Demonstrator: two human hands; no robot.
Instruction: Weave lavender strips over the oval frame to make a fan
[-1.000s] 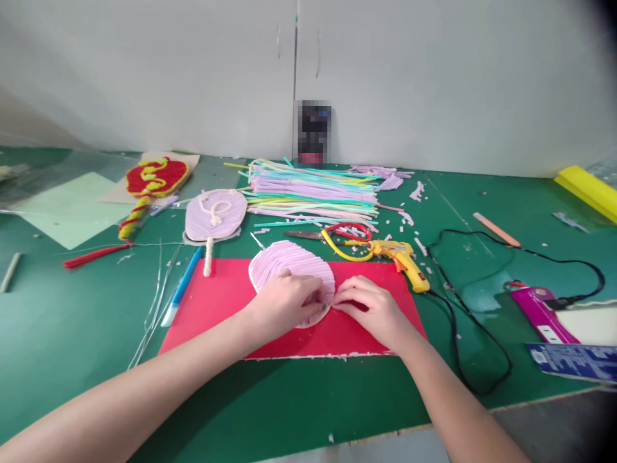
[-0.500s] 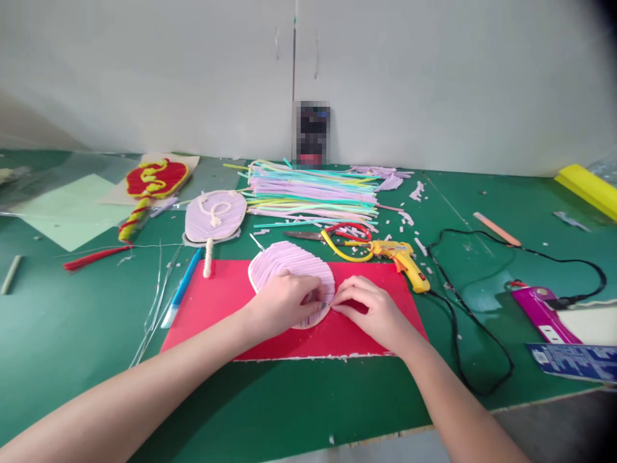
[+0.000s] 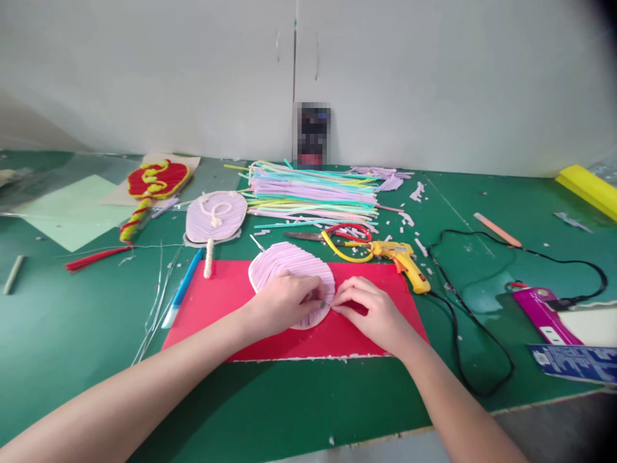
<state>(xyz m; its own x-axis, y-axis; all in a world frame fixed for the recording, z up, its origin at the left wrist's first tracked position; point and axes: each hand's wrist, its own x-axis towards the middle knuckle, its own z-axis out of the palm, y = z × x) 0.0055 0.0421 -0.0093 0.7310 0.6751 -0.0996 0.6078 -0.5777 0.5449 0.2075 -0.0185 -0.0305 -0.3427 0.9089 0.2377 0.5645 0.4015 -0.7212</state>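
A lilac ribbed disc (image 3: 274, 263) with a white edging lies on a red sheet (image 3: 371, 341). My left hand (image 3: 292, 296) rests over its lower right part, fingers bent and pinched at the rim; the fingertips partly hide what they grip. From the right, my right hand (image 3: 364, 305) pinches the white edging at the disc's right side, thumb and forefinger together. The two sets of fingertips are almost touching. Behind the disc are scissors (image 3: 308, 236) with red and yellow handles and a yellow glue gun (image 3: 405, 260).
Pastel pipe cleaners (image 3: 313, 193) lie bundled at the back among lilac scraps. A similar lilac fan (image 3: 216, 218) and a red-and-yellow fan (image 3: 159, 180) are on the left. The glue gun's black cord (image 3: 453, 321) loops right, by a purple power strip (image 3: 542, 312). A blue pen-like tool (image 3: 186, 283) borders the sheet.
Both hands stay pinched at the disc's right edge, with hardly any finger movement. The whole view has shifted very slightly.
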